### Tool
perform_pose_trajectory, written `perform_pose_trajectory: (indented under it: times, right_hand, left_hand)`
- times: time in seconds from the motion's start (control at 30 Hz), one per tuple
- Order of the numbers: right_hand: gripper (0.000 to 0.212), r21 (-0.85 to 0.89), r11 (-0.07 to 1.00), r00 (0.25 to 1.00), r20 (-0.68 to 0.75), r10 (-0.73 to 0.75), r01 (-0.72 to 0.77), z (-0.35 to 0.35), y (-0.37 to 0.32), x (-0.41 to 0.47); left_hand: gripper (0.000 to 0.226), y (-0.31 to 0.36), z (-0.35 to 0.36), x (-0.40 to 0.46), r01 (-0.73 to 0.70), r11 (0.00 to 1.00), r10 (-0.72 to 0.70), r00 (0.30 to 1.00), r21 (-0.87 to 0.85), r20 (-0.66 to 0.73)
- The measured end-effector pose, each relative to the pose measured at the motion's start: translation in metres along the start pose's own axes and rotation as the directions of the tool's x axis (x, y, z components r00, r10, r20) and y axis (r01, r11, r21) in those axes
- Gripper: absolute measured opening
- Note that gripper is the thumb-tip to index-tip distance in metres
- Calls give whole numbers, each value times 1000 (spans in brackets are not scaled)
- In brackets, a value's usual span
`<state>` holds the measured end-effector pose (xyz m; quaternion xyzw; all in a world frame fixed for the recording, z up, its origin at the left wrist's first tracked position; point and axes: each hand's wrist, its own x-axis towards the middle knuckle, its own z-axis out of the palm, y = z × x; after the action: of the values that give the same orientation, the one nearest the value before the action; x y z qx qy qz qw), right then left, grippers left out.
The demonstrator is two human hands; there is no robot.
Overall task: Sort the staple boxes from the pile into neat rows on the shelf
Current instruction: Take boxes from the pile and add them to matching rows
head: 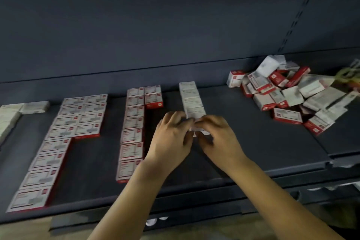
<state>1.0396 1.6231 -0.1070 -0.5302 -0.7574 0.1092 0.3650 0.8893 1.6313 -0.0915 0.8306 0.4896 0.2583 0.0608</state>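
On the dark shelf (253, 142) lie rows of white and red staple boxes: a long double row at the left (64, 136), a middle row (133, 128) and a short white row (191, 99) running back from my hands. My left hand (171, 138) and my right hand (218, 138) meet at the near end of that white row, fingers curled round a small white box (196, 129) that they mostly hide. A loose pile of staple boxes (288, 93) lies at the right rear.
More pale boxes (11, 117) sit at the far left edge. A yellowish object (348, 72) lies behind the pile at the right. The shelf's front lip (194, 198) runs below my forearms, with a slotted upright (298, 13) on the back wall.
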Motion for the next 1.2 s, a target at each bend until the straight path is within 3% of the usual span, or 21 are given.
perform_pose_trajectory:
  times: [0.2,0.4,0.57,0.73,0.9,1.07,1.2]
  right_hand:
    - [26,-114,993,999,19,34,-32,-63,83,-13]
    - [43,-375,893,945,108,309,-249,-136,152,6]
    - [35,-442,814,862,155,482,-376,-162,178,17]
    - [22,-443,821,840,229,492,-360,-151,184,20]
    - [43,-480,814,809,302,504,-328,-147,178,16]
    - [40,-413,831,837,236,494,-373,-142,172,8]
    - [45,-213,937,937,154,312,-277,-132,149,-4]
  left_hand:
    - [35,58,57,33,-1,999,3,999,-47,54]
    - [33,101,98,66,1,999,3,997,-48,82]
    - [35,109,110,75,38,998,-30,989,-54,142]
    - [37,103,106,70,98,995,-96,978,-1,187]
    - [39,101,103,69,107,994,-111,975,32,192]
    - [37,97,97,64,87,996,-88,977,15,192]
    - [35,93,89,55,164,967,-143,983,-197,116]
